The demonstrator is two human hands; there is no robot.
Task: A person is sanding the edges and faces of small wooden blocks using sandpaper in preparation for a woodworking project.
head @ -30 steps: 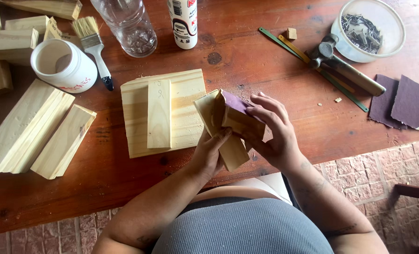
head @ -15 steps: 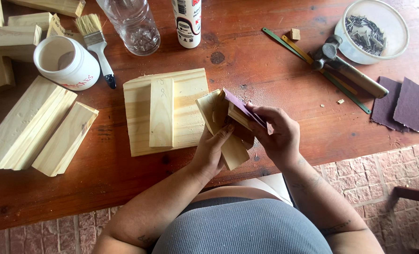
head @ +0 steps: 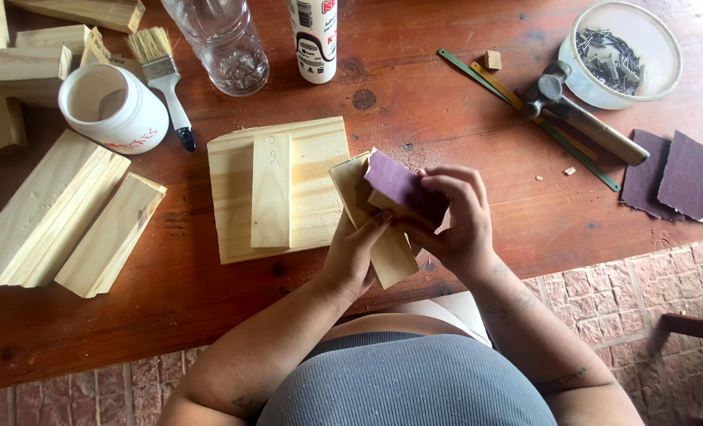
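Observation:
My left hand (head: pixel 357 254) grips a pale wooden strip (head: pixel 389 256) from below, holding it tilted over the table's front edge. My right hand (head: pixel 460 221) presses a small block wrapped in purple sandpaper (head: pixel 396 183) against the strip's upper end. Just left of both hands lies a square wooden board (head: pixel 316 181) with a narrow slat (head: pixel 271 189) resting upright along its middle.
Several wood blocks (head: pixel 48 213) lie at the left by a white tub (head: pixel 111 106) and a paintbrush (head: pixel 162 75). A clear bottle (head: pixel 221 43) and glue bottle (head: pixel 314 35) stand at the back. A hammer (head: pixel 584 118), a bowl of nails (head: pixel 624 51) and sandpaper sheets (head: pixel 675 177) sit right.
My right hand has slid the sandpaper block along the strip's upper end, and my left hand has shifted its grip slightly; the strip stays in the same place.

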